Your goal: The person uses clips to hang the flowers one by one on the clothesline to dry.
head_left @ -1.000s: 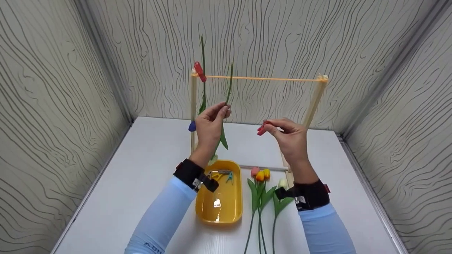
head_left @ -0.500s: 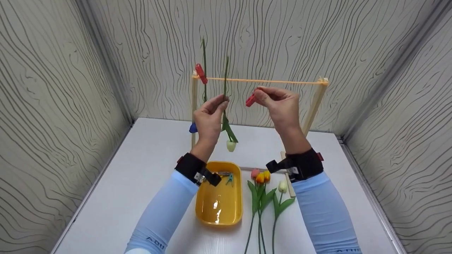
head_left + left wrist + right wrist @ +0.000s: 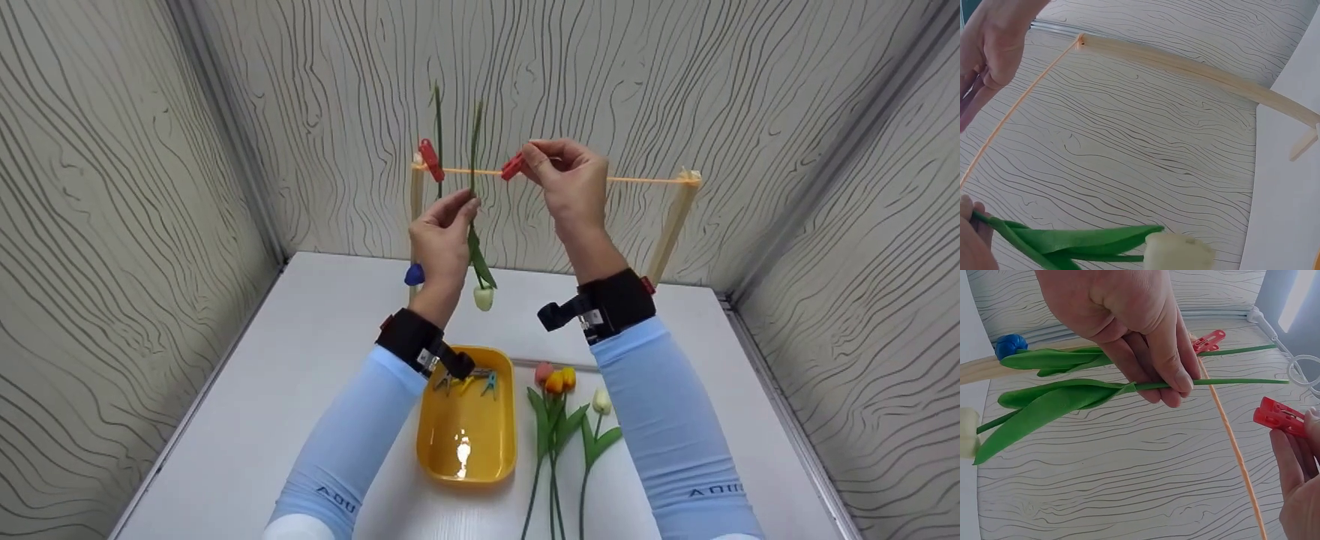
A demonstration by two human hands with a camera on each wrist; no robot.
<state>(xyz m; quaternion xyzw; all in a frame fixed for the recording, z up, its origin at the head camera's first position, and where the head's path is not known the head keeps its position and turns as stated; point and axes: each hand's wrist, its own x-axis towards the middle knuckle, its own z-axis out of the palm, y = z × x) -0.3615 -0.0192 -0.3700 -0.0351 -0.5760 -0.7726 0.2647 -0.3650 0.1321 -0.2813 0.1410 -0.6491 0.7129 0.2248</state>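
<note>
My left hand (image 3: pixel 444 238) pinches the green stem of a white tulip (image 3: pixel 484 298), which hangs head down with its stem end pointing up across the orange string (image 3: pixel 551 175). In the right wrist view the fingertips grip the stem just above the leaves, right by the string. Between thumb and fingers my right hand (image 3: pixel 574 180) holds a red clothespin (image 3: pixel 1279 417), close to the string and right of the stem. Farther left, another red clothespin (image 3: pixel 431 160) clips a blue flower (image 3: pixel 414 274) to the string, also upside down.
Wooden posts (image 3: pixel 673 229) carry the string at both ends. A yellow tray (image 3: pixel 466 472) with several clothespins (image 3: pixel 489 384) stands on the white table (image 3: pixel 315 360). Right of it lie a pink tulip (image 3: pixel 544 373), orange-yellow tulips (image 3: pixel 555 382) and another white tulip (image 3: pixel 601 402).
My right hand has risen and moved left with the red clothespin, up to the string. My left hand has lifted slightly, and the tulip now hangs more upright in front of the string.
</note>
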